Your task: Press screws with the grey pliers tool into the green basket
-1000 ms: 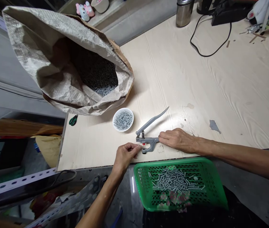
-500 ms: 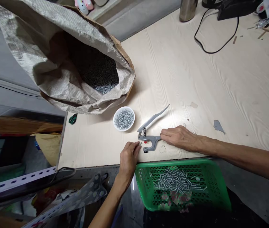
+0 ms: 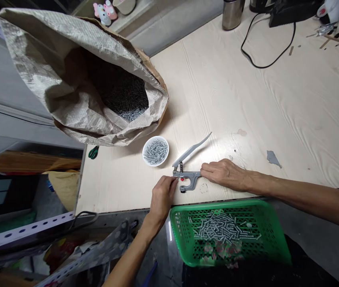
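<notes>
A grey hand press tool [image 3: 187, 167] lies on the pale wooden table [image 3: 247, 99], its upper lever raised and a red tip in its jaw. My right hand [image 3: 223, 174] rests on the tool's lower handle, fingers closed over it. My left hand [image 3: 162, 192] is at the jaw, fingertips pinched on a small part too tiny to name. A white bowl [image 3: 155, 150] of small metal screws stands just behind the tool.
A large open sack [image 3: 79, 79] of metal screws lies at the table's left. A green basket [image 3: 232, 231] with several screws sits below the table's front edge. Green-handled scissors [image 3: 93, 152], a steel flask [image 3: 232, 14] and a black cable [image 3: 265, 59] are farther off.
My left hand has shifted slightly right, closer to the tool's jaw. My right hand stays on the handle. The camera view wobbled a little.
</notes>
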`<action>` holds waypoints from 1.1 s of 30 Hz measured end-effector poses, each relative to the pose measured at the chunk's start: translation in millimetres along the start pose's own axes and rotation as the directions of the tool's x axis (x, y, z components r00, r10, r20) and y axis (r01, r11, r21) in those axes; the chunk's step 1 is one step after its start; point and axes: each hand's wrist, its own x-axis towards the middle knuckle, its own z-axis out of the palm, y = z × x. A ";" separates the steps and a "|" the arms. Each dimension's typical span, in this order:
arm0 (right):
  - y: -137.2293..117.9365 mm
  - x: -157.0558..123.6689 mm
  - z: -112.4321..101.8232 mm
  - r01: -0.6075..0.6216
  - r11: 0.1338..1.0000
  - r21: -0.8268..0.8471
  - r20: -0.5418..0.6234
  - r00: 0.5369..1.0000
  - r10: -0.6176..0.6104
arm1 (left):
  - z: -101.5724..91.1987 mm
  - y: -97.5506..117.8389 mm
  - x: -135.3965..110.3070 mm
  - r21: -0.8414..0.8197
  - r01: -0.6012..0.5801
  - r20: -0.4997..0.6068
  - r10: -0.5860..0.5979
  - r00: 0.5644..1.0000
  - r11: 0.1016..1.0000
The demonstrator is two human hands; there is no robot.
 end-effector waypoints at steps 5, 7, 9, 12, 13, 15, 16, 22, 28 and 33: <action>-1.3 -0.2 -2.8 0.067 0.997 -0.040 -0.060 0.996 -0.069 | -6.7 6.6 -5.6 -0.435 0.460 0.215 -0.406 0.888 0.774; -2.2 0.3 -4.6 0.077 0.995 -0.062 -0.086 0.993 -0.083 | -6.8 11.0 -8.5 -0.468 0.473 0.213 -0.424 0.880 0.746; -2.7 0.7 -5.8 0.078 0.994 -0.076 -0.096 0.992 -0.085 | -6.0 15.5 -10.0 -0.462 0.463 0.195 -0.423 0.885 0.757; -2.6 1.1 -6.0 0.081 0.993 -0.081 -0.092 0.992 -0.089 | -5.1 21.1 -8.9 -0.444 0.450 0.199 -0.405 0.892 0.775; -2.4 1.1 -5.7 0.080 0.993 -0.082 -0.087 0.992 -0.088 | -5.0 22.6 -7.9 -0.435 0.448 0.204 -0.399 0.894 0.781; -1.9 1.0 -4.9 0.073 0.994 -0.085 -0.070 0.994 -0.079 | -5.4 24.9 -5.5 -0.406 0.438 0.205 -0.387 0.899 0.802; -1.8 0.9 -4.4 0.069 0.994 -0.084 -0.058 0.996 -0.074 | -5.8 25.6 -4.2 -0.383 0.429 0.201 -0.380 0.903 0.818; -2.4 -0.2 -1.4 0.045 0.998 -0.049 0.020 0.999 -0.044 | -6.4 23.7 3.3 -0.215 0.347 0.231 -0.298 0.926 0.913; -1.6 1.5 -0.7 0.009 0.999 -0.035 0.059 0.998 -0.007 | -3.9 19.8 6.4 -0.259 0.448 0.335 -0.355 0.873 0.856; 1.0 3.5 -2.3 -0.081 0.997 -0.019 0.097 0.992 0.082 | -1.5 23.0 3.7 -0.315 0.543 0.332 -0.446 0.831 0.778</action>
